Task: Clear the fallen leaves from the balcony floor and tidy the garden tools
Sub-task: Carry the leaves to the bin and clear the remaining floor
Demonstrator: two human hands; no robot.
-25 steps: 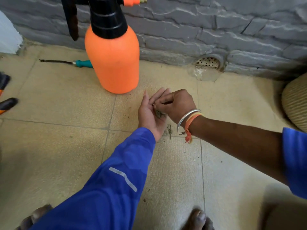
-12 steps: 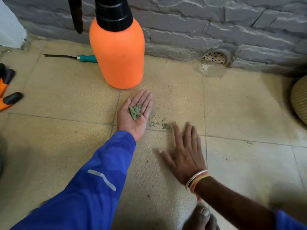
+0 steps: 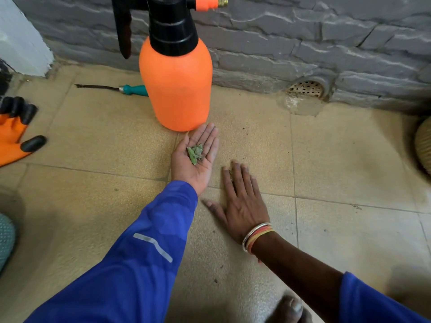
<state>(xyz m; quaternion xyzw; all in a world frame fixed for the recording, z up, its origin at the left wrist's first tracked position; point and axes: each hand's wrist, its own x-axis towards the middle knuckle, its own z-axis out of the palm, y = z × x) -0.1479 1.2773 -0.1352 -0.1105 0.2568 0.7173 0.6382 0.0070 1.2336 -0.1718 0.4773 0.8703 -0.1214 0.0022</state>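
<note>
Flat, open right hand on the beige tiled floor should sweep gently toward the open, palm-up left hand, held level under 1 pile of green leaf fragments.

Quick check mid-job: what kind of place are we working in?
Probably a balcony or small patio: tan floor tiles, a grey stone-clad wall with a perforated drain at its foot, and garden gear on the floor, an orange pressure sprayer and orange gloves.
</note>
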